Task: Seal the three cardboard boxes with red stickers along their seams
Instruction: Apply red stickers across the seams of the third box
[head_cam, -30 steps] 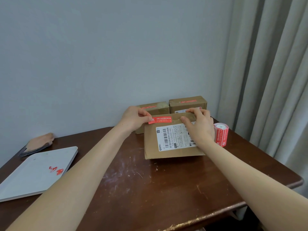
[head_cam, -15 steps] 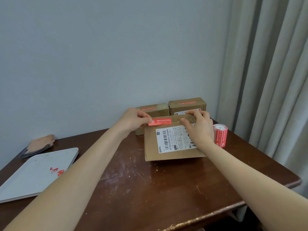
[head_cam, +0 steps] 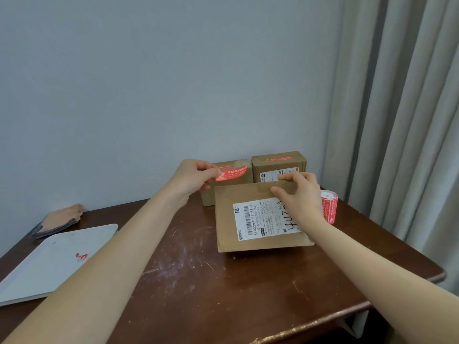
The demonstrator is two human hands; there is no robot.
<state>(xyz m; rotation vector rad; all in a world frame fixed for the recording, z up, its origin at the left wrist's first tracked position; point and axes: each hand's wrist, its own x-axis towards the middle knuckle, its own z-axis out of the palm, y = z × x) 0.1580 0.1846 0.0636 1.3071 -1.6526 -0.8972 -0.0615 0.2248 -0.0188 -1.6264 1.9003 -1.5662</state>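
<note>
**Sticker lifted off the front box, left hand only**

Since the earlier frames the red sticker (head_cam: 231,173) has come up and left, away from the far edge of the front box (head_cam: 227,219). The right hand (head_cam: 301,194) has let go of its end. Box itself hasn't shifted.

Left hand (head_cam: 192,178): pinches the sticker's left end between thumb and fingers. The strip hangs free in the air, slightly curled and tilted up to the right, touching no box as far as can be seen. It sits in front of the rear-left box (head_cam: 244,180), above and left of the front box's far-left corner.

Right hand: fingers curled over the front box's far edge, thumb on the top face, gripping the flap there. Well apart from the sticker.

Sticker look: narrow red strip, white print and a white logo near the pinched end.

Front box: flat brown cardboard mid-table, white shipping label (head_cam: 260,220) with barcode on top, partly under the right wrist. No red strip visible on it.

Rear-left box and rear-right box (head_cam: 278,167) stand against the wall, each with a red strip on top. Sticker roll (head_cam: 329,207) is upright just right of the right hand.

Far left of the table (head_cam: 198,281): white tray (head_cam: 49,269) with red scraps (head_cam: 81,256).
</note>
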